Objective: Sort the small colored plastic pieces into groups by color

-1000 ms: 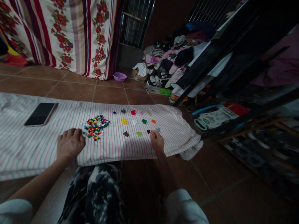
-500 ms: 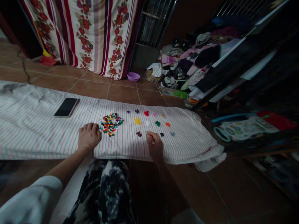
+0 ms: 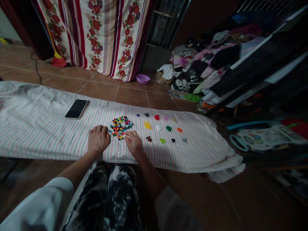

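Observation:
A mixed heap of small colourful pieces (image 3: 117, 127), like tiny building bricks, lies on the striped cloth. My left hand (image 3: 99, 138) rests palm down at the heap's left side, fingers laid on the cloth. My right hand (image 3: 134, 143) is at the heap's lower right edge with thumb and fingertips drawn together; anything between them is too small to make out. Right of it sit little single-colour groups, among them brown pieces (image 3: 149, 139), lime green pieces (image 3: 162, 141), yellow pieces (image 3: 147, 125), red pieces (image 3: 157, 117), dark green pieces (image 3: 168, 128) and orange pieces (image 3: 179, 130).
A phone (image 3: 77, 109) lies on the cloth (image 3: 43, 128) at left. Beyond the far edge, a purple basin (image 3: 142, 79) stands on the tiled floor by a flowered curtain (image 3: 108, 38). Piled clothes (image 3: 204, 61) and a toy panel (image 3: 262, 138) are at right.
My right hand has moved left, from the lime green group to the mixed heap, uncovering that group. My left hand stays beside the heap. The view has shifted slightly.

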{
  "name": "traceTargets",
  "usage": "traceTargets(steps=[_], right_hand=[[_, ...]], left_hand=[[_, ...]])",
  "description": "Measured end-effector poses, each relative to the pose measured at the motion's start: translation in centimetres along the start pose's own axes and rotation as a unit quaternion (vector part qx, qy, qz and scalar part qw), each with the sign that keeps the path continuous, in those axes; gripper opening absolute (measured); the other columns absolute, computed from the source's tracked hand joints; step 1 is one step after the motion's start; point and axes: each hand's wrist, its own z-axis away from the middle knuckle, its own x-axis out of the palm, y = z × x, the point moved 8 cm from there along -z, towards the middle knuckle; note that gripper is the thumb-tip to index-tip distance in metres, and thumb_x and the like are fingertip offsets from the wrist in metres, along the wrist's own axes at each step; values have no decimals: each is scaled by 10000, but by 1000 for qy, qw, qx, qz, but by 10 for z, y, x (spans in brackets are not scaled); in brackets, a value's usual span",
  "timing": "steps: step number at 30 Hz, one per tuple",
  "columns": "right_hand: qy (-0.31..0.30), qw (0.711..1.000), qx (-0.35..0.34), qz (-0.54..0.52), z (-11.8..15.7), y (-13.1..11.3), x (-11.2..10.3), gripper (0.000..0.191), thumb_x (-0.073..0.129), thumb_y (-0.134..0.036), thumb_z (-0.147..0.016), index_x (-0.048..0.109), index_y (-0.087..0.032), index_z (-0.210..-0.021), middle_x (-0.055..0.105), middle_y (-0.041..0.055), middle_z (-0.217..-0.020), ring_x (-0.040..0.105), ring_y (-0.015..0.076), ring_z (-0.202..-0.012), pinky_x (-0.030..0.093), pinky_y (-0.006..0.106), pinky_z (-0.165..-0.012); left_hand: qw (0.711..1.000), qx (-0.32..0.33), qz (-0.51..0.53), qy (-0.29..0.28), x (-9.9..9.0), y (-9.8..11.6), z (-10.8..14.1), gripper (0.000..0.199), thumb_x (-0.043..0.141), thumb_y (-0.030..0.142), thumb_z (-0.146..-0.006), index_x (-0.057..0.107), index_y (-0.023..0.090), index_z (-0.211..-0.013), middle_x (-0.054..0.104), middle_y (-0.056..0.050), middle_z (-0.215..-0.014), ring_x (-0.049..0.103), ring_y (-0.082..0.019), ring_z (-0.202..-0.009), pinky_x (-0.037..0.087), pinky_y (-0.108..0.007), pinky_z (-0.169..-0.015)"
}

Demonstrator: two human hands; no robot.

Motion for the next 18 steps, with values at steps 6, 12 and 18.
traceTargets(steps=[6,12,18], right_hand=[[9,999,20,37,1,0,2,131,560,-245,-889,657,-232,-977,633,31,-970,606,159,-878,457,252,-779],[56,998,-5,-18,5,1,-1,131,516,-239,-890,629,-214,-949,638,29,-922,601,147,-790,472,259,-762],[123,984,-7,-126,8,7,-18,145,501,-258,-863,615,-217,-943,644,24,-878,608,145,-757,500,264,-717]], left_hand=[[1000,4,-2,-4,0,0,1,268,384,286,-870,591,180,-1003,611,-100,-1064,523,-273,-975,330,-387,-782],[1000,4,-1,-5,-2,1,0,282,363,289,-880,593,183,-1003,613,-99,-1068,529,-273,-967,334,-388,-779],[1000,3,-1,-13,-3,1,1,283,359,287,-882,594,185,-1003,610,-101,-1066,530,-273,-969,332,-388,-778]])
